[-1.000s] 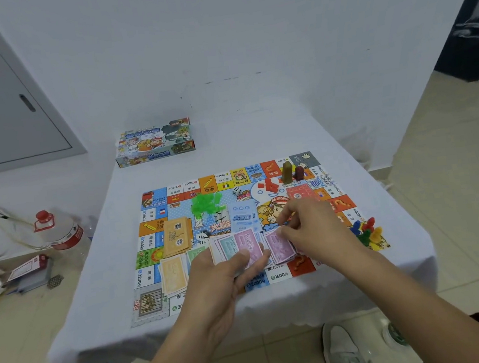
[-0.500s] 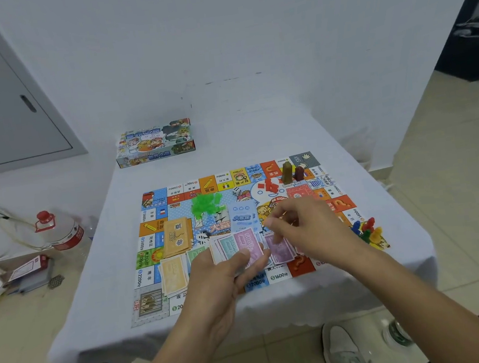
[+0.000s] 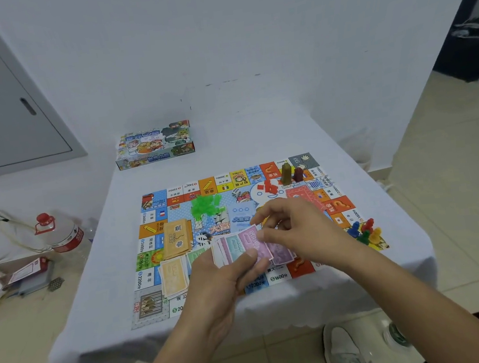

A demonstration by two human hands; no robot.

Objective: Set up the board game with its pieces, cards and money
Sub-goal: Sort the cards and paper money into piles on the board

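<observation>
Head view, the only one. The board [image 3: 265,208] lay flat on the white-clothed table [image 3: 102,301], its near edge close to the person. The left hand [image 3: 220,285] gripped a fan of play money [image 3: 239,245], thumb pressed over the pale pink, teal and purple notes, held just above the board's near half. The right hand [image 3: 294,231] was at the fan's right edge, fingers curled; it appeared to pinch the outermost purple note, though the exact contact was partly hidden. A further purple note [image 3: 282,251] lay below it on the board.

Already set out: a tan card stack [image 3: 176,237] and a paler note pile [image 3: 173,275] on the board's left side, green houses [image 3: 205,204] heaped near the centre, red pieces [image 3: 269,188] and a die [image 3: 236,193] beyond them, two tall markers [image 3: 291,172] at the far right corner, coloured pawns [image 3: 365,231] at the board's right edge. The game box [image 3: 153,145] sat well apart, at the table's far end.

Judgement: money-sorting step, task well along. Next move likely calls for drawing a single note clear of the fan without dragging its neighbours, then laying it onto a pile of its own colour.
</observation>
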